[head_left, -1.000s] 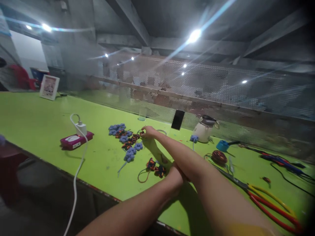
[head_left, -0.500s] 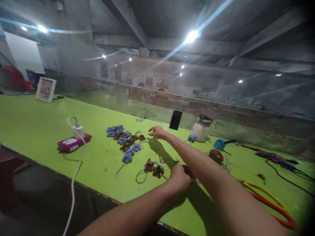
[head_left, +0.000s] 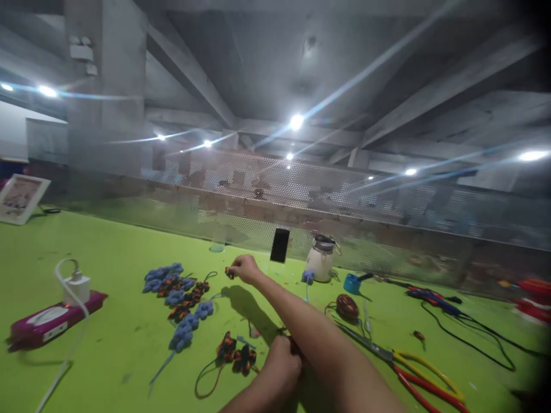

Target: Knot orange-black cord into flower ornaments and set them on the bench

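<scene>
Stretched over the table, my right hand [head_left: 244,269] pinches a small black-and-orange crocheted flower [head_left: 229,273] at its fingertips. Just left of it lies a pile of blue crocheted flowers [head_left: 183,332] mixed with black-and-orange crocheted flowers [head_left: 198,291], some trailing yarn tails. Lower down, my left hand [head_left: 283,364] is closed with its back toward me. What it grips is mostly hidden behind the fingers and my right forearm. Beside that hand, to the left, a looped pair of black-and-orange flowers [head_left: 236,354] rests on the table.
Pliers-like shears with red and yellow handles [head_left: 426,373] lie at right, near a yarn ball [head_left: 346,307]. Behind are a white jug [head_left: 319,264], a blue roll [head_left: 352,283], a phone [head_left: 279,245] and a soldering-iron-like tool [head_left: 434,299]. A purple power strip [head_left: 54,324] sits left.
My right hand has closed on a black-and-orange flower from the pile's right end. The view has tilted up and turned right. My left hand stays closed.
</scene>
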The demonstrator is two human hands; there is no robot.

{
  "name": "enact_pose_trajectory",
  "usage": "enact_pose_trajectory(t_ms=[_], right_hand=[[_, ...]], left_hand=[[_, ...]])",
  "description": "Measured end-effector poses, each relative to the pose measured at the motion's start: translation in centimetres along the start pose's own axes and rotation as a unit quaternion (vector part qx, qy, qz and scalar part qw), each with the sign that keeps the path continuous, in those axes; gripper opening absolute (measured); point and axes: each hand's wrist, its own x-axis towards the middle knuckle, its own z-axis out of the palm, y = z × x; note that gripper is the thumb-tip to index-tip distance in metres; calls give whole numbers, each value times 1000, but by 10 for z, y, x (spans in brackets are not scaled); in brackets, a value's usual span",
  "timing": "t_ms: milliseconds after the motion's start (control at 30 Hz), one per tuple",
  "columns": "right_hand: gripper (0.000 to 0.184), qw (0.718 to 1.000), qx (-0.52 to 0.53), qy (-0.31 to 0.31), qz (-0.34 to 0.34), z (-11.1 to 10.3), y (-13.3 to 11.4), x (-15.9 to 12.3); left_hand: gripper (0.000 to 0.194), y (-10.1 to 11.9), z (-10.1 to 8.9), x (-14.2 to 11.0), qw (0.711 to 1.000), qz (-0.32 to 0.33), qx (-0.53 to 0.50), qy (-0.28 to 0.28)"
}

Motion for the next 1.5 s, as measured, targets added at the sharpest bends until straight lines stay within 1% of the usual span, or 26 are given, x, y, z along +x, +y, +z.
enact_pose_trajectory(t_ms=[67,133,200,267,300,367,400,467,567,700,733,833,967,1067,1167,1333,1400,1500], right_hand=[[23,998,36,59,2,-27,6,-18],[17,990,76,119,-1,-55,15,-46],[19,980,124,155,-10,-78,27,-85],[27,970,183,163,-15,-93,41,-129],[31,965,210,157,-15,-96,48,-150],[34,957,252,142,-15,-95,60,-188],[35,953,271,135,-15,-91,64,-202],[34,942,305,137,-21,-81,72,-220],[29,935,306,173,-36,-63,78,-225],[16,938,270,209,-67,-44,74,-222],[17,938,264,214,-75,-41,73,-222],[31,935,257,225,-97,-36,70,-227],[38,924,293,224,-102,-36,70,-233],[43,908,356,198,-100,-39,67,-237],[48,889,409,178,-104,-42,61,-240],[50,885,420,175,-97,-46,59,-244],[51,887,420,170,-92,-47,60,-245],[51,886,427,163,-80,-48,60,-246]], left_hand=[[17,1,-2,-3,999,16,29,23],[19,5,-4,-6,999,18,38,12],[20,9,-6,-9,999,17,36,-3],[19,13,-9,-13,999,13,27,-17],[19,14,-10,-15,999,10,21,-23],[17,17,-13,-18,999,6,4,-33],[17,18,-14,-19,999,1,-4,-36],[18,20,-16,-21,999,-6,-21,-43],[19,25,-18,-22,998,-18,-39,-38],[11,32,-20,-22,999,-10,-51,-4],[10,34,-21,-21,998,-4,-55,4],[12,37,-21,-18,998,14,-63,21],[16,44,-23,-18,998,11,-59,20],[19,52,-28,-18,998,-5,-60,24],[17,57,-34,-16,997,-3,-72,27],[15,55,-42,-13,995,-5,-95,25],[15,54,-43,-14,995,7,-98,9],[15,57,-44,-19,996,32,-76,-39]])
